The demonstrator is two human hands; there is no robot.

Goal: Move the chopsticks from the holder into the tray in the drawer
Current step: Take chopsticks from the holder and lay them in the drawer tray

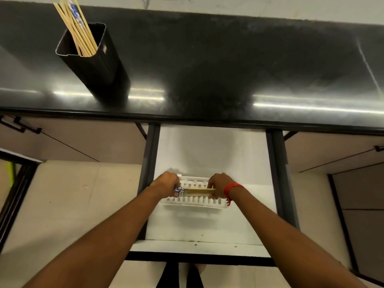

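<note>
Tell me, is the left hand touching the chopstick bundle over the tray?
Touching. In the head view the left hand closes around the chopstick bundle at its patterned end.

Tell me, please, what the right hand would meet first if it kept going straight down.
Most likely the white tray floor in the drawer; the right hand holds the chopstick bundle just over it, though the gap is hard to judge.

The holder stands on the table, far left of the open drawer below the table's front edge. A tray lies in the drawer, and a chopstick bundle lies crosswise over it.
</note>
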